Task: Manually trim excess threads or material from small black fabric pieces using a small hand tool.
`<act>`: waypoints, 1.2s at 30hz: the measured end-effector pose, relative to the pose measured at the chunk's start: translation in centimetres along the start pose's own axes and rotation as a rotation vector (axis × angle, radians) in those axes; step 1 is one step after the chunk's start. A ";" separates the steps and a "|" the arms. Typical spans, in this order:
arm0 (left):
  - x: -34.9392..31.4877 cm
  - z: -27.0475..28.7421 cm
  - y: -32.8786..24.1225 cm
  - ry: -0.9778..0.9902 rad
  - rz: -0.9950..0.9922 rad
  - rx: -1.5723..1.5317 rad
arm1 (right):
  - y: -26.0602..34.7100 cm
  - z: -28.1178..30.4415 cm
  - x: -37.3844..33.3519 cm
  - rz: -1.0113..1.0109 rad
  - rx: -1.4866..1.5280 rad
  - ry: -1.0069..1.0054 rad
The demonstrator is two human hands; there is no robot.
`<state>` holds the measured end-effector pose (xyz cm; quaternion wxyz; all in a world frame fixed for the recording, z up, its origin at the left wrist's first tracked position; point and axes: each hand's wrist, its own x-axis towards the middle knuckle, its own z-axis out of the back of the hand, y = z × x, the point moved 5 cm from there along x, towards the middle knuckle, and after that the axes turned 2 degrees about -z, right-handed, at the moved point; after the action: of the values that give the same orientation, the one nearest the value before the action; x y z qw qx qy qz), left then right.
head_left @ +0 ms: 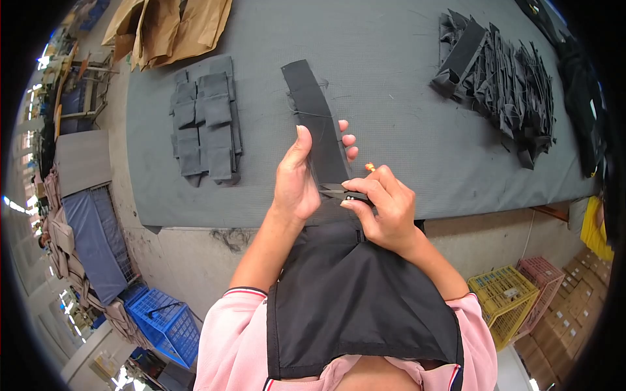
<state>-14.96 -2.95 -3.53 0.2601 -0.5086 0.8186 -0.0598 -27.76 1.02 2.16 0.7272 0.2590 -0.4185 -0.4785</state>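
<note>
A long black fabric strip (pixel 317 124) runs away from me over the grey-covered table. My left hand (pixel 295 186) supports it from beneath, thumb raised along the left edge and fingertips curling up at the right edge. A loose thread crosses the strip near its middle. In my right hand (pixel 388 208) is a pair of thread snips (pixel 336 191), pinched between thumb and fingers. Their blades point left at the strip's near end, close to my left palm; whether they touch the cloth I cannot tell. A small orange-yellow piece (pixel 370 167) shows just above my right fingers.
Stacked black fabric pieces (pixel 207 124) lie at the table's left, beneath brown paper (pixel 173 32). A heap of black strips (pixel 499 85) sits at the far right. Below the table stand a blue crate (pixel 166 322) on the left and a yellow crate (pixel 502 296) on the right.
</note>
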 end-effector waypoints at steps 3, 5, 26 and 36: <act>-0.1 -0.2 0.0 0.026 0.000 0.001 | 0.1 -0.1 -0.1 0.049 -0.033 -0.030; -0.1 0.0 0.0 0.015 -0.007 -0.007 | 0.4 0.0 -0.3 0.095 -0.051 -0.048; -1.0 -1.4 0.2 0.043 -0.045 0.003 | -1.3 0.5 1.8 -0.192 0.093 -0.058; -1.1 -0.9 0.8 0.010 -0.012 0.013 | -0.3 0.2 1.3 0.074 -0.190 -0.088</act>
<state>-15.65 -1.73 -2.69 0.2587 -0.5116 0.8164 -0.0693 -27.79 -0.24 2.49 0.7467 0.1518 -0.4119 -0.4997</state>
